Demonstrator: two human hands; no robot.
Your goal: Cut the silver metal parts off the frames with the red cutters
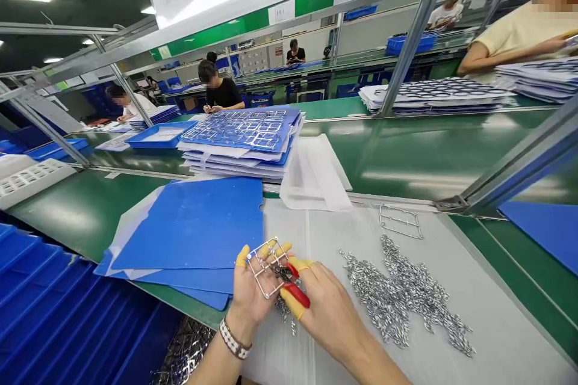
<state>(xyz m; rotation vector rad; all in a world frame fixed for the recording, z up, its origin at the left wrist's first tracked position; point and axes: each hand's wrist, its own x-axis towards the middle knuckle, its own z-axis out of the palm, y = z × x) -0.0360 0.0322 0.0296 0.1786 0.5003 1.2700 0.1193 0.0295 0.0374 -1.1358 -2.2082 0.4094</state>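
Presently: one silvery, rectangular lattice frame (257, 277) in our upturned left hand (253, 292), red-handled metal cutters (295, 295) in our right hand (332, 304).

Left fingers grasp the frame loosely, palm beneath, presumably so that its bars face the tool; right fingers clench around the cutters' handles, the tips at the frame's inner bars, though we cannot tell whether they bite. Yellow finger covers (242, 255), likely worn for grip or protection, sheathe several fingertips. Item: one heap of small, twisted, silvery pieces (397, 295), lying right of our hands on a pale grey sheet (325, 355), probably to leave us working room. Item: a second silvery lattice frame (401, 220), flat beyond the heap. Item: flat blue sheets (194, 222), stacked on our left, perhaps as layer separators.
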